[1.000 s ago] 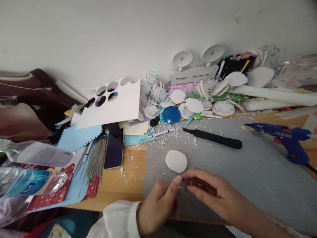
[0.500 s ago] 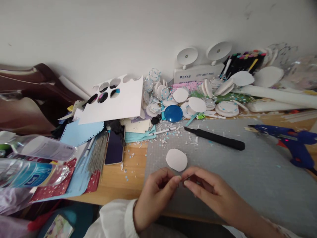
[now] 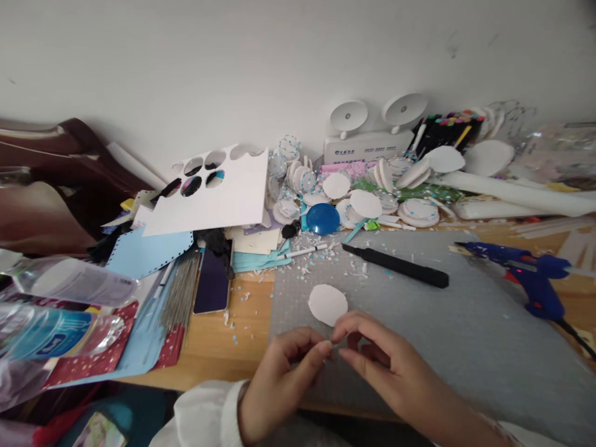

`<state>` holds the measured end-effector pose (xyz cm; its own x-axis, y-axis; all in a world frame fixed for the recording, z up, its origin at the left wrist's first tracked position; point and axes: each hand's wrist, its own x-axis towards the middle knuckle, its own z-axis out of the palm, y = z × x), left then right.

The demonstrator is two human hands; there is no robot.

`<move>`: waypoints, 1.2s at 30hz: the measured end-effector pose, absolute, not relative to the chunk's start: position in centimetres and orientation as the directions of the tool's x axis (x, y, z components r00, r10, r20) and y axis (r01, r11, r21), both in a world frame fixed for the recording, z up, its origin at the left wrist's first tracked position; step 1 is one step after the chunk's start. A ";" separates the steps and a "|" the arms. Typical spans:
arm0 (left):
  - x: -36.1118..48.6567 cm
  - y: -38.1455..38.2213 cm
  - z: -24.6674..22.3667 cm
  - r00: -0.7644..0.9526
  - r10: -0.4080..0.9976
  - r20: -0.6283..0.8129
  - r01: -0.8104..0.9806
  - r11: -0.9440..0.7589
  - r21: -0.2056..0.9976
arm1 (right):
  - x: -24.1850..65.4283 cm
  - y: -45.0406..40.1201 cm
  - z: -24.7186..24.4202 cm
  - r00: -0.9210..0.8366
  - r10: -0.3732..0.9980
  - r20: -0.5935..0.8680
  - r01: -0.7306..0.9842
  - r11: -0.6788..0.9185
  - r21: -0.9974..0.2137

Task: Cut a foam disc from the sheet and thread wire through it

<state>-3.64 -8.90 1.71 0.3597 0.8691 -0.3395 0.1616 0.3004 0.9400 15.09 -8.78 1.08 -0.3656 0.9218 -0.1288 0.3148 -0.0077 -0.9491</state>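
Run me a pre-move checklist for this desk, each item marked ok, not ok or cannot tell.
1. White disc lying on the gray mat, within reach: ok, just beyond the fingertips.
2. Secure grip by left hand and right hand: cannot tell; anything between the fingertips is too small to make out.
3. Black tool away from both hands: ok, lying farther back on the mat.
4. Glue gun apart from both hands: ok, off to the right.
5. Glue gun cool: cannot tell; a red light shows on it.
6. Mat free of scraps: not ok, bits lie scattered near the black tool's tip.
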 end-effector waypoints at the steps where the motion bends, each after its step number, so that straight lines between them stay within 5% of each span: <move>1: -3.6 -8.9 1.6 0.351 0.875 -0.333 0.177 0.287 0.942 | 15.1 -8.8 0.9 -0.360 0.924 -0.126 0.311 -0.008 -0.950; 36: -3.4 -6.2 1.2 0.342 0.888 -0.308 0.086 0.297 0.951 | 13.8 -6.6 0.4 -0.262 0.957 -0.125 0.246 -0.059 -0.968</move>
<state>-3.39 -6.21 1.18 0.3418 0.8878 -0.3083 0.0864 0.2970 0.9510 13.81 -6.61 0.44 -0.2619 0.9570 -0.1249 0.2459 -0.0590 -0.9675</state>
